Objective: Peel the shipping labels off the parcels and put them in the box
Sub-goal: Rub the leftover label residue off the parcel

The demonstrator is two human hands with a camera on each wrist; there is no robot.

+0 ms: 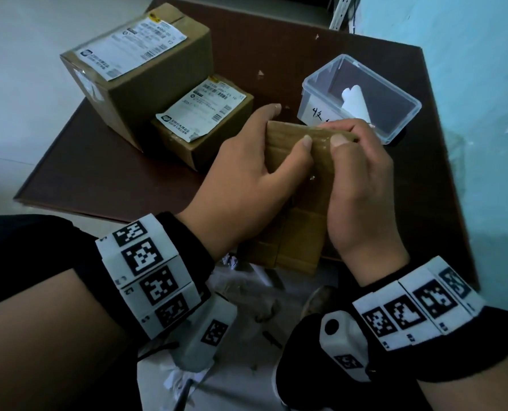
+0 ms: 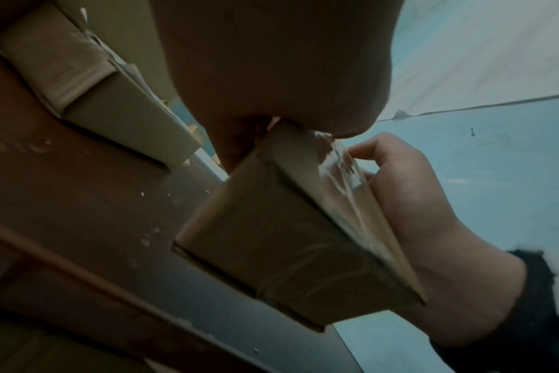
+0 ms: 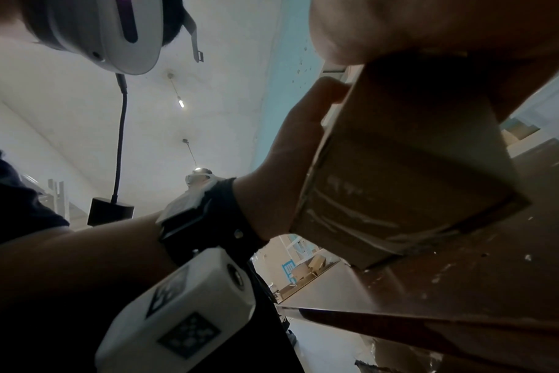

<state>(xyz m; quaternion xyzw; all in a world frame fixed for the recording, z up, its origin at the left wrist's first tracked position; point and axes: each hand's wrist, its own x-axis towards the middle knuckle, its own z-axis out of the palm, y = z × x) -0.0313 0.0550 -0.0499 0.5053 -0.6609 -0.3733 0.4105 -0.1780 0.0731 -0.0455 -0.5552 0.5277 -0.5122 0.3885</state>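
A small brown taped parcel (image 1: 300, 229) stands tilted on its near edge at the front of the table. My left hand (image 1: 289, 126) grips its left side, thumb on the near face. My right hand (image 1: 346, 132) grips the top right, fingers curled over the far edge onto shiny tape (image 2: 342, 171). No label shows on the faces I see. A big parcel (image 1: 157, 84) with a white label (image 1: 131, 46) and a smaller parcel (image 1: 214, 143) with a curling label (image 1: 202, 112) stand at the left. The clear plastic box (image 1: 400, 114) at the right holds a rolled white label (image 1: 355, 103).
The dark brown table (image 1: 98, 173) ends just below my wrists. Torn paper scraps (image 1: 246, 292) lie under them. A pale blue wall (image 1: 483, 114) runs close along the right side. Another person (image 3: 198, 179) stands far off in the right wrist view.
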